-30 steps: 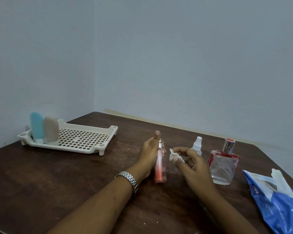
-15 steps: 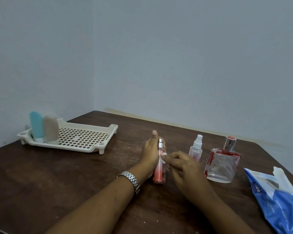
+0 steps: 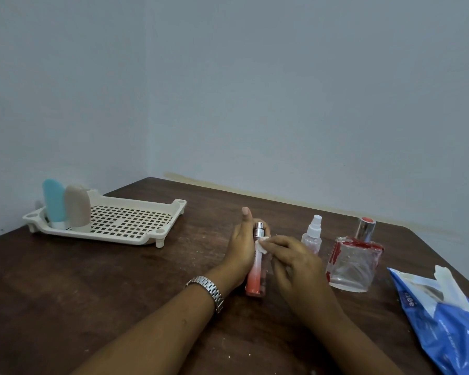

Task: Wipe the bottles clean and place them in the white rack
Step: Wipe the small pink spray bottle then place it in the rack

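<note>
From the head camera I see the left grip [image 3: 241, 247] holding the slim pink bottle [image 3: 256, 280] upright on the desk [image 3: 92, 293]; the right grip [image 3: 293, 263] pinches a white wipe [image 3: 261, 243] against the bottle's neck, just below its silver sprayer; a small spray bottle [image 3: 312, 236] and a square glass bottle [image 3: 352, 263] with red smears stand just to the right; the white rack [image 3: 98, 235] sits well apart at far left, a blue bottle [image 3: 53, 204] and a beige bottle [image 3: 77, 209] upright in its left end; a blue packet [image 3: 444, 328] lies at the right edge.
</note>
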